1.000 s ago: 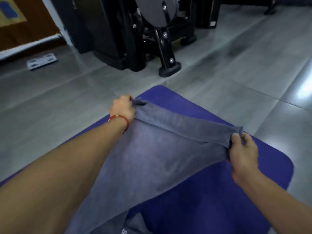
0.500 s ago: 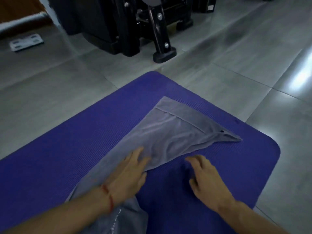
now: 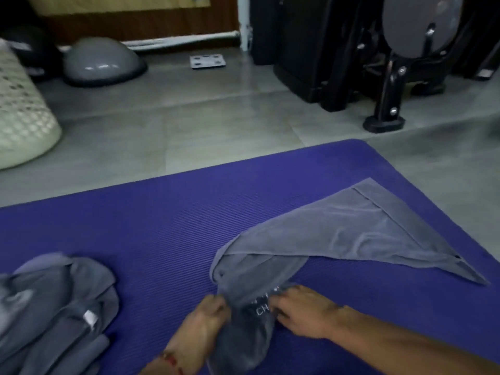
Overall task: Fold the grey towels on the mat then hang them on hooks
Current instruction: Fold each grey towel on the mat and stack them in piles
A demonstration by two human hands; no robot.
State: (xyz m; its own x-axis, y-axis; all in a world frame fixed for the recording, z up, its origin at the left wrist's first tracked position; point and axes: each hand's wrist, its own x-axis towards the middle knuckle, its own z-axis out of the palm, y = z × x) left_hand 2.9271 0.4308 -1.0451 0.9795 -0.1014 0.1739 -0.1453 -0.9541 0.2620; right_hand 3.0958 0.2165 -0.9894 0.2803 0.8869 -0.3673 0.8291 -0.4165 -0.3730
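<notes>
A: Grey towel (image 3: 349,234) half spread on purple mat (image 3: 162,226); left hand (image 3: 208,318) and right hand (image 3: 303,312) pinch its bunched near end. Fold step, barely begun.
B: Next?
A: Probably pull that end flat. Count: one spread towel, one crumpled towel heap (image 3: 54,307) left, one mat, no hooks seen
</notes>
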